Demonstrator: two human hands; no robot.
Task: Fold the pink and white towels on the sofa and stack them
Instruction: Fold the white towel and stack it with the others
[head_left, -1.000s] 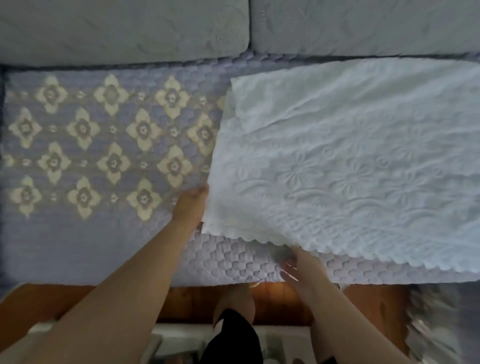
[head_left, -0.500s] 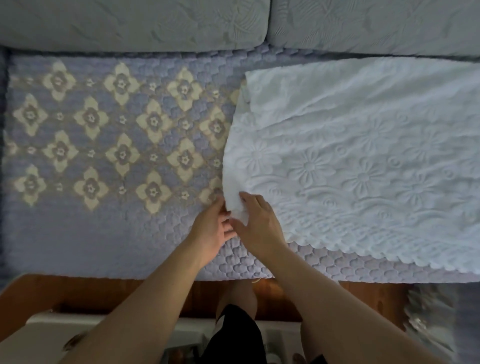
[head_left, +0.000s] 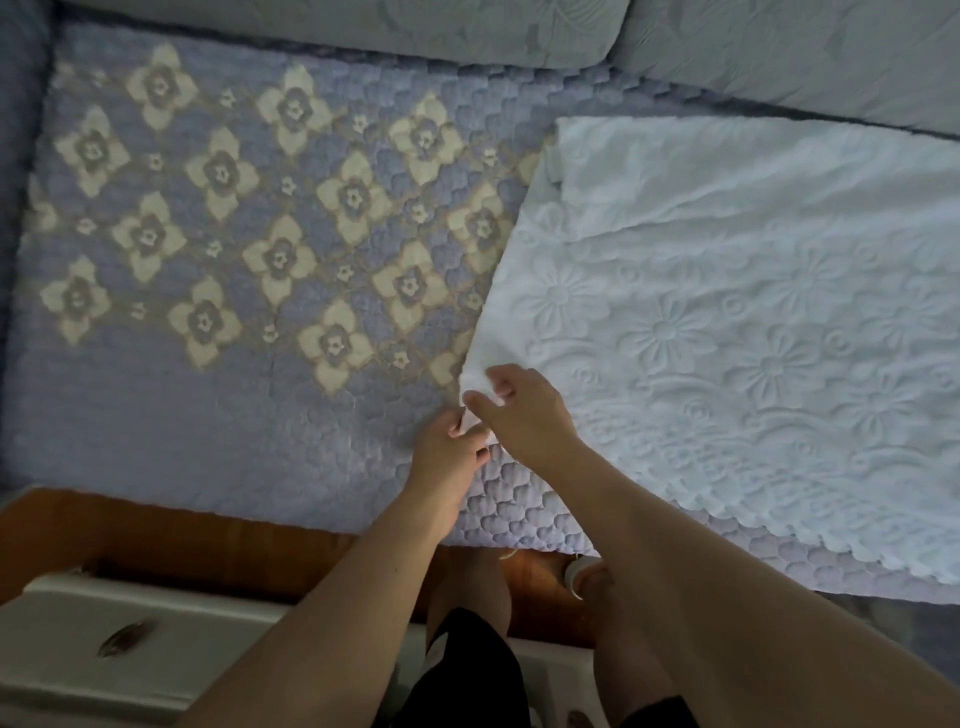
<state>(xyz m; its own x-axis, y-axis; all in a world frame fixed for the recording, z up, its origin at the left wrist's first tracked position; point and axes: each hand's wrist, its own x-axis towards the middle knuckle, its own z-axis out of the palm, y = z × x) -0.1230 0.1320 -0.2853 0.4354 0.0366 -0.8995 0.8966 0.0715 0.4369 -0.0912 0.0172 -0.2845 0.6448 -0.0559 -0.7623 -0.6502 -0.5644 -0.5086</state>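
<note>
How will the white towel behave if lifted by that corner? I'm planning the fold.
Probably floppy: the white towel already creases where both hands pinch its corner. Likely light, and its embossed texture should grip rather than slide on the quilted sofa cover.

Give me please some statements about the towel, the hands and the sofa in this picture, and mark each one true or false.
1. Both hands pinch the near left corner of the white towel. True: the left hand and right hand meet there.
2. The towel covers the whole sofa cover. False: it lies on the right part only; the flower pattern on the left is bare.
3. The towel has raised flower shapes and a scalloped near edge. True.
4. A folded pink towel sits on top of the white one. False: none is in view.
5. The left hand rests flat on the back cushions. False: it holds the towel corner.
</note>
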